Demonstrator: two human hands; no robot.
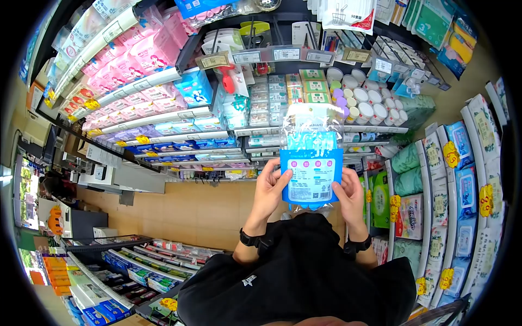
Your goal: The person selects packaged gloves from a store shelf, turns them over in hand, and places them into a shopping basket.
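Pinching blue packet (310,179) mid-air: left hand (270,187) and right hand (349,196), grip closed on 2 opposite edges. Stocked shelves (155,120) ahead, tan floor (163,212) below, shop aisle.

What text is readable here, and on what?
"50": white hanging pack.
"3": green hanging pack.
"CHA", rest unclear: top of the held blue bag.
Too small or blurred: the bag's fine print, shelf labels, yellow tags.
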